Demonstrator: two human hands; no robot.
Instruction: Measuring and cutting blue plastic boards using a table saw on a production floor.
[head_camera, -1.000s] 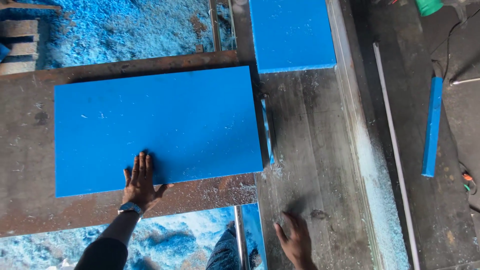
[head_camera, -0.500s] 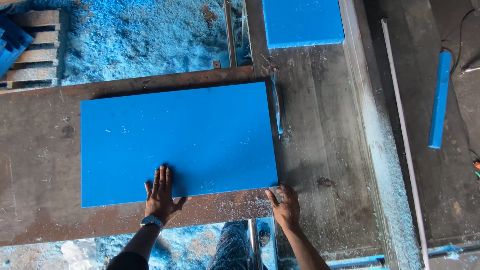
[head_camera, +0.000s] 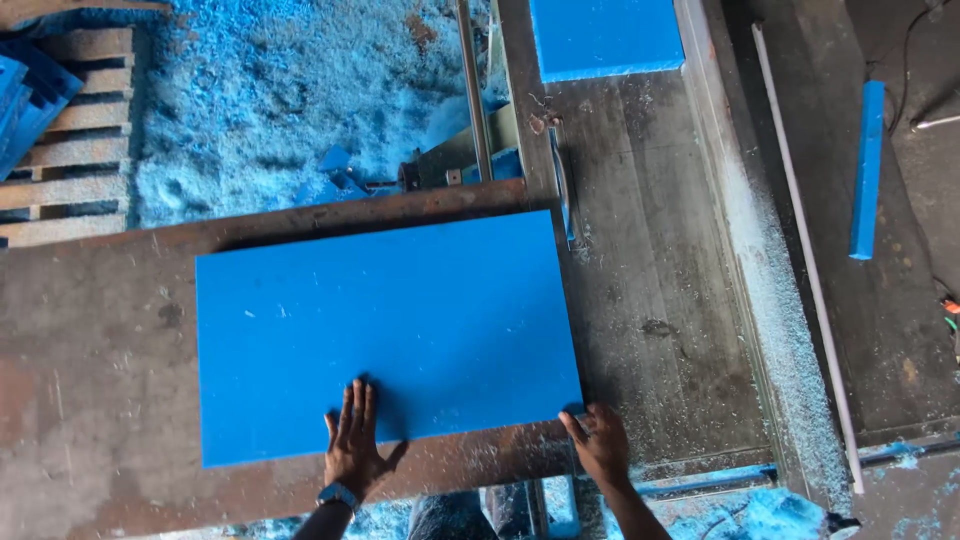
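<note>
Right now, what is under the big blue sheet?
The blue sheet lies flat on a rusty metal table, bare around its edges. The left hand presses on top; the right hand touches its near corner. The surface beneath is covered.

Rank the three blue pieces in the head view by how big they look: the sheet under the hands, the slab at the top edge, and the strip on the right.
1. Sheet, by far the largest.
2. Slab, though the frame cuts it off.
3. Strip, smallest.

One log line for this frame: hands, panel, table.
left hand flat on blue panel | right hand at panel's near right corner | panel flat on saw table | second blue panel beyond
</note>
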